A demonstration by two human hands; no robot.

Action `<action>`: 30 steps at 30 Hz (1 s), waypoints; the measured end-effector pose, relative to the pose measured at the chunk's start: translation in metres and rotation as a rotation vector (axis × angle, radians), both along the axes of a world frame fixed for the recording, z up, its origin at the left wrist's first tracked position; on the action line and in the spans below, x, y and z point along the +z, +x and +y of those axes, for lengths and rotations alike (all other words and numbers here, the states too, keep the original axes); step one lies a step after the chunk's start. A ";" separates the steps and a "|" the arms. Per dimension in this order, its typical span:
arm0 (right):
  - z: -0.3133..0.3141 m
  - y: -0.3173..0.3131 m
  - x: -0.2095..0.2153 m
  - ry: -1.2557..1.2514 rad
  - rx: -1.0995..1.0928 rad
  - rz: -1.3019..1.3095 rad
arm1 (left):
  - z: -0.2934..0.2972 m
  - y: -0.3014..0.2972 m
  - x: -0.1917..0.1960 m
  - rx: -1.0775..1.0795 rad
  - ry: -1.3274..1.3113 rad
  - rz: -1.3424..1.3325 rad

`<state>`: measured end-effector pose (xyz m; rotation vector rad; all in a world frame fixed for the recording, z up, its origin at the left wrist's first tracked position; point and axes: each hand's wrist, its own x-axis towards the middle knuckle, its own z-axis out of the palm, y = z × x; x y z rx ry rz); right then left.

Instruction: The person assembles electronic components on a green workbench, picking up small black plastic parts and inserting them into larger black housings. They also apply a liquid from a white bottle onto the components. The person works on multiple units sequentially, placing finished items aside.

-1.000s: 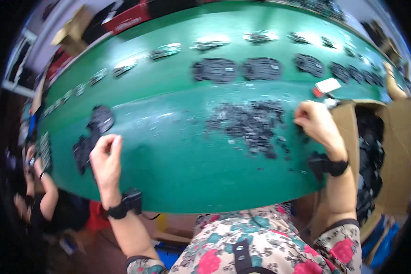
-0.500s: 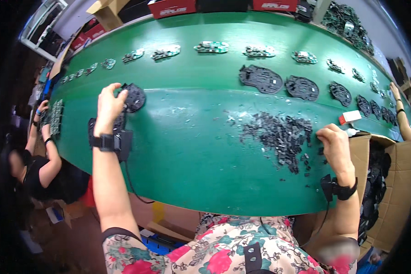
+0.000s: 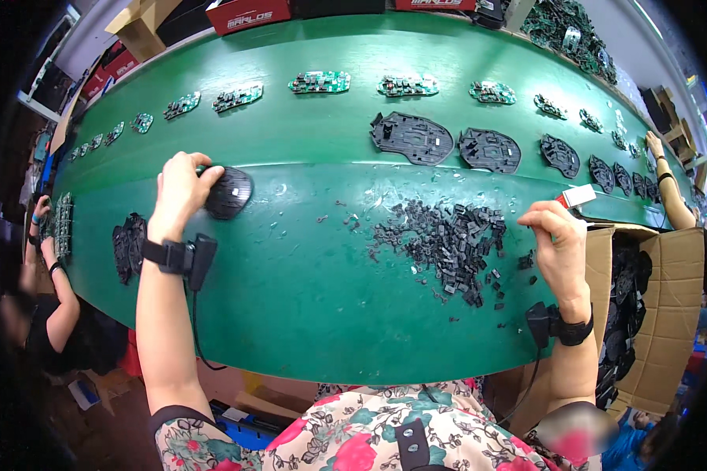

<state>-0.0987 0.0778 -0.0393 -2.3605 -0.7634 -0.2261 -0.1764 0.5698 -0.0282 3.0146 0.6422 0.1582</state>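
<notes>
My left hand (image 3: pixel 182 190) pinches a rounded black plastic shell (image 3: pixel 231 195) at its upper left edge, just over the green table. Left of my forearm lie more dark plastic shells (image 3: pixel 129 245), partly overlapping. On the right, my right hand (image 3: pixel 559 239) is raised with thumb and fingertips pressed together; whatever they hold, if anything, is too small to make out. Beside it spreads a heap of small black plastic pieces (image 3: pixel 456 247), with loose bits around it.
Green circuit boards (image 3: pixel 320 83) run in a row along the table's far side. Black shells (image 3: pixel 412 140) line up below them at right. A small white-and-red box (image 3: pixel 576 196) and an open carton (image 3: pixel 660 314) of black parts stand right. Co-workers' arms show at both sides.
The whole view has shifted slightly. The shell in my left hand has turned and now shows a ribbed surface. My right hand stays pinched beside the heap.
</notes>
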 end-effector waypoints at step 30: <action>0.143 0.151 -0.031 -0.255 0.549 -0.164 | -0.084 -0.034 -0.003 -0.178 -0.502 -0.123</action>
